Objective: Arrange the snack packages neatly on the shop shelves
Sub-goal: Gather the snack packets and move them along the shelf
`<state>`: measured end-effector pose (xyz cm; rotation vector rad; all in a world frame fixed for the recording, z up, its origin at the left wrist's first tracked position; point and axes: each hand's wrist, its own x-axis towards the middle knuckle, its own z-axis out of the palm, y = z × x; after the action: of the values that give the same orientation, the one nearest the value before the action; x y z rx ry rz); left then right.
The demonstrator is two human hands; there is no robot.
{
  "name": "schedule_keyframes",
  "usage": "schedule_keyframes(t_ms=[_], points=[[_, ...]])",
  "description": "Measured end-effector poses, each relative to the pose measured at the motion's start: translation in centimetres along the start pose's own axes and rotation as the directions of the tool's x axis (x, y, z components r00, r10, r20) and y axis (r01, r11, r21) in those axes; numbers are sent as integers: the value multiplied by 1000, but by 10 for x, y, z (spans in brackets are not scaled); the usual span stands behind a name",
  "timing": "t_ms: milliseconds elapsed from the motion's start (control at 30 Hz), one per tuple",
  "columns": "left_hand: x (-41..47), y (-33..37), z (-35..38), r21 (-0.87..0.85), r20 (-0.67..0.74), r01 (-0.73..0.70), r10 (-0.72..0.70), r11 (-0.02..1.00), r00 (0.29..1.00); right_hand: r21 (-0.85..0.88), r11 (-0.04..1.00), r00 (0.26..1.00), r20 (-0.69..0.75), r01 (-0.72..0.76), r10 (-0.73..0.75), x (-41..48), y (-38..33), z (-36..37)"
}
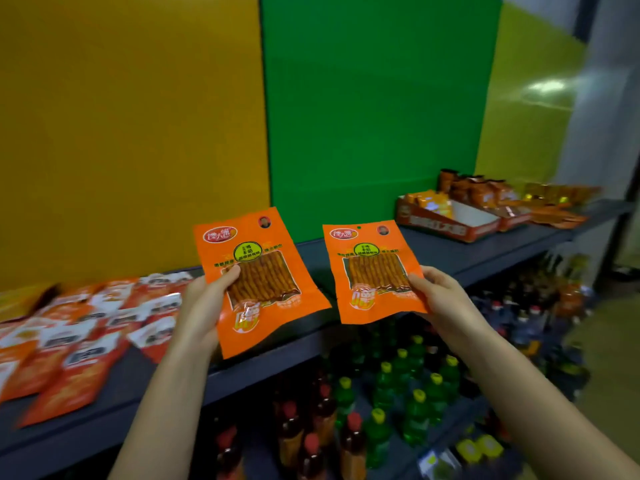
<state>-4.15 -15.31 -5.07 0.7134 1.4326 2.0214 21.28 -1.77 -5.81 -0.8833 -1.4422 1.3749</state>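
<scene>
The left hand (202, 306) grips one orange spicy-strip packet (258, 271) by its left edge, thumb across the front. The right hand (441, 294) pinches a matching packet (372, 268) by its right edge. Both packets are held upright over the dark shelf (446, 252), between the loose packets (86, 327) on the left and a cardboard display box (450, 225) far right.

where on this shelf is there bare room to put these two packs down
The bare stretch of shelf in front of the green panel, between the loose pile of packs on the left and the cardboard box on the right. Both ends are crowded, and bottles fill the level below.
</scene>
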Motion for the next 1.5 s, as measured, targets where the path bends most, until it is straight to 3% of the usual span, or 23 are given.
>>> schedule_keyframes(t_ms=[300,767,1200,1500], points=[[-12,-80,205,50,206,130,-138,990,969,-96,994,972,-231,-57,33,30,12,-201],[5,-172,466,124,440,197,-232,973,867,-95,995,874,-486,-37,-14,103,23,-419],[51,-247,727,165,552,237,-289,957,783,-87,994,777,-629,-69,-1,207,10,-619],[53,-303,872,174,559,234,-291,957,777,-76,992,773,-634,-96,26,274,24,-755]])
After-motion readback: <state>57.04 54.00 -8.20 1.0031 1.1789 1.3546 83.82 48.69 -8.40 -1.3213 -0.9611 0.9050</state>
